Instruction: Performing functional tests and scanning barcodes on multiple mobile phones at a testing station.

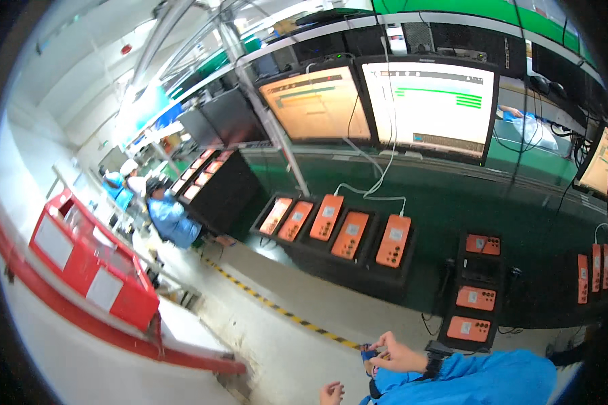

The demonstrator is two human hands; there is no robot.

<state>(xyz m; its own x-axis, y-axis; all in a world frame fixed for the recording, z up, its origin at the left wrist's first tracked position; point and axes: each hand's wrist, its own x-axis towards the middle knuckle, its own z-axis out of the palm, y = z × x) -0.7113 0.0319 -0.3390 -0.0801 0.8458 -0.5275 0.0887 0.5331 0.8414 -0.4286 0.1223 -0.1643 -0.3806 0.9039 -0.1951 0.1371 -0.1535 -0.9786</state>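
Note:
My right hand (397, 356) reaches out low in the view from a blue sleeve (479, 378) with a black band (436, 359) at the wrist. Its fingers are loosely bent and apart, and no object shows in them. Only part of my left hand (332, 393) appears at the bottom edge, fingers slightly curled, with nothing visible in them. Nearest to my right hand is a black stand holding several orange phones, the lowest one (469, 329) lying back side up. Beyond it, a black tray (297, 255) carries several orange phones (350, 234); white cables (378, 192) run to two.
Two lit monitors (425, 108) hang above the green bench (439, 182). More orange phones (583, 278) stand at the far right. A black rack (226, 189) of phones is at the left. Red bins (88, 260) line a rail, and people (169, 212) work beyond yellow-black floor tape (277, 308).

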